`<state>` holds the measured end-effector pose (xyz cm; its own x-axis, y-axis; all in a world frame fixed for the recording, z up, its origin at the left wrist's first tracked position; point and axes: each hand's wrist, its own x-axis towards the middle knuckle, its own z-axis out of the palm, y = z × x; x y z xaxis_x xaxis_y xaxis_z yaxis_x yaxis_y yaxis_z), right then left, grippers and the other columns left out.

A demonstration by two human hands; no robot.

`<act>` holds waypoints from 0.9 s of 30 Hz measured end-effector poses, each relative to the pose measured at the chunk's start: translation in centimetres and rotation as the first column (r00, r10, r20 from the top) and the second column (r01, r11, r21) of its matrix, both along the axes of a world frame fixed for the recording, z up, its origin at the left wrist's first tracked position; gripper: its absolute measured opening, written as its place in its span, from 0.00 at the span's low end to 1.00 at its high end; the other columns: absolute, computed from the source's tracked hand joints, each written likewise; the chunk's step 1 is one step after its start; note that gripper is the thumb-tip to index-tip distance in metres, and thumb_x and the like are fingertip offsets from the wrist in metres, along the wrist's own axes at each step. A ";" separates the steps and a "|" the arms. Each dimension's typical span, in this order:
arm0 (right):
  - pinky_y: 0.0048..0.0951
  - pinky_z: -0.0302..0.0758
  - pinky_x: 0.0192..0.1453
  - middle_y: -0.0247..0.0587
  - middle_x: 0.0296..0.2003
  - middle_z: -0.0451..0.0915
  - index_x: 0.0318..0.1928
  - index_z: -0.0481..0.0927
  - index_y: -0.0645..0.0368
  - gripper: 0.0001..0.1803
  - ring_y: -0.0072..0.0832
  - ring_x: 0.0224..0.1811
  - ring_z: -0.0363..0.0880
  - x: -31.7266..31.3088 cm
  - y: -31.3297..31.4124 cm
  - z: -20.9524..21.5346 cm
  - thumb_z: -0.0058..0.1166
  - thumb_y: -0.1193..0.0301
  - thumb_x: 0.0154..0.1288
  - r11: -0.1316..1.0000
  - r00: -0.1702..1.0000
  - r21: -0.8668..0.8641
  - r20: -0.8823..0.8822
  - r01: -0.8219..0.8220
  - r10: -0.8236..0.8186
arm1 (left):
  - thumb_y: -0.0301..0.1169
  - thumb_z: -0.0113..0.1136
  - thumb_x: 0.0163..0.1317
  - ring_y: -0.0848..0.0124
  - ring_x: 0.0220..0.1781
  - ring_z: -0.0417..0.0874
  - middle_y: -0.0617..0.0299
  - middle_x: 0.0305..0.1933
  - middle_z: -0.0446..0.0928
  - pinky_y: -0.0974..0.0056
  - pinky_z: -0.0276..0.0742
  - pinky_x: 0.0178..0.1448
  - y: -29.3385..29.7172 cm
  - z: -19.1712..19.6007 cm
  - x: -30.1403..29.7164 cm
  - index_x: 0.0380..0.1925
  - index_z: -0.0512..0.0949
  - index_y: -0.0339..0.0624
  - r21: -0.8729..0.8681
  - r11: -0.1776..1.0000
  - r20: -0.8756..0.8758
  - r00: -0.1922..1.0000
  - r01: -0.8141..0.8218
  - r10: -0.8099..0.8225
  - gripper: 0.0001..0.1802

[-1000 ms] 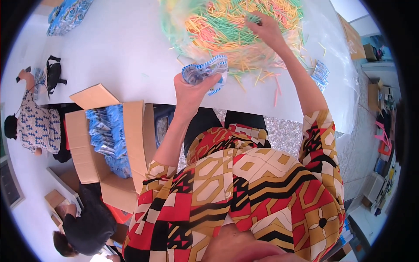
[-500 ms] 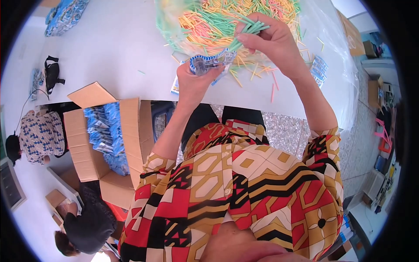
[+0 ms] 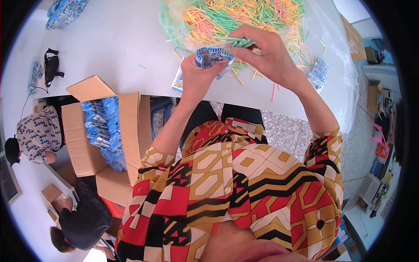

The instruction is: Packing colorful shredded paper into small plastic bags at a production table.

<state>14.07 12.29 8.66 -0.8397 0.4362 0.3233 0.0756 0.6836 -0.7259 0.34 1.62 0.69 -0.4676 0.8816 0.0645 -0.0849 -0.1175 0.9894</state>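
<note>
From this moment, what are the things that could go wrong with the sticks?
Green sticks jut unevenly from the right hand, so a few might drop onto the table. The blue-and-white pouch in the left hand looks thin and soft, so its rim might fold and catch them.

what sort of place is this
Probably a packing workshop: a heap of coloured sticks lies in plastic on a large white table, and an open cardboard box holding many blue packets stands by its near edge.
</note>
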 end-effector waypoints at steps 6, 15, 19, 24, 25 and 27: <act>0.17 0.66 0.29 0.28 0.29 0.76 0.43 0.77 0.61 0.11 0.12 0.27 0.68 -0.1 1.9 -0.3 0.50 0.67 0.66 0.989 0.997 -0.139 0.058 0.058 -0.050 | 0.25 0.66 0.50 0.83 0.26 0.75 0.67 0.26 0.80 0.75 0.70 0.30 1.5 0.6 0.1 0.31 0.81 0.36 0.002 1.000 -0.077 0.997 0.006 -0.005 0.08; 0.14 0.62 0.27 0.26 0.30 0.77 0.43 0.79 0.57 0.13 0.11 0.24 0.63 -0.2 4.0 -0.6 0.47 0.64 0.68 0.935 0.989 -0.333 -0.039 0.120 -0.141 | 0.24 0.65 0.51 0.83 0.26 0.74 0.67 0.26 0.79 0.75 0.70 0.31 4.1 1.0 -0.3 0.29 0.81 0.36 0.002 0.998 -0.090 0.994 0.065 -0.065 0.06; 0.14 0.64 0.28 0.28 0.33 0.79 0.43 0.79 0.58 0.11 0.11 0.26 0.66 -0.3 4.4 -1.3 0.47 0.67 0.68 0.924 0.974 -0.352 -0.110 0.146 -0.196 | 0.24 0.65 0.51 0.83 0.27 0.74 0.68 0.27 0.79 0.75 0.70 0.31 4.6 0.5 -0.2 0.30 0.81 0.36 0.024 0.997 -0.101 0.992 0.079 -0.076 0.06; 0.14 0.66 0.28 0.29 0.33 0.79 0.45 0.79 0.60 0.11 0.11 0.27 0.67 -0.1 4.4 -1.2 0.46 0.70 0.68 0.935 0.955 -0.335 -0.218 0.119 -0.200 | 0.24 0.66 0.51 0.83 0.28 0.75 0.68 0.28 0.79 0.75 0.70 0.32 4.7 0.0 -0.2 0.31 0.81 0.36 0.062 0.993 0.012 0.994 0.104 -0.105 0.07; 0.14 0.66 0.28 0.30 0.32 0.79 0.46 0.78 0.60 0.11 0.11 0.27 0.67 -0.1 4.3 -1.1 0.46 0.71 0.68 0.934 0.946 -0.339 -0.248 0.116 -0.207 | 0.24 0.66 0.51 0.82 0.29 0.75 0.68 0.29 0.79 0.75 0.70 0.33 4.8 -0.1 -0.1 0.31 0.81 0.36 0.080 0.990 0.063 0.991 0.112 -0.117 0.07; 0.15 0.66 0.28 0.30 0.32 0.79 0.48 0.77 0.60 0.12 0.11 0.27 0.67 -0.2 4.0 -0.7 0.46 0.71 0.68 0.931 0.936 -0.341 -0.271 0.125 -0.225 | 0.24 0.67 0.51 0.82 0.29 0.75 0.68 0.29 0.79 0.75 0.70 0.34 4.9 -0.1 0.0 0.32 0.81 0.37 0.076 0.990 0.089 0.989 0.115 -0.122 0.07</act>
<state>13.91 16.27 7.91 -0.6248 0.6878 0.3695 -0.0825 0.4124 -0.9073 0.31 6.51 0.60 -0.3672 0.9258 0.0896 -0.1939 -0.1704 0.9661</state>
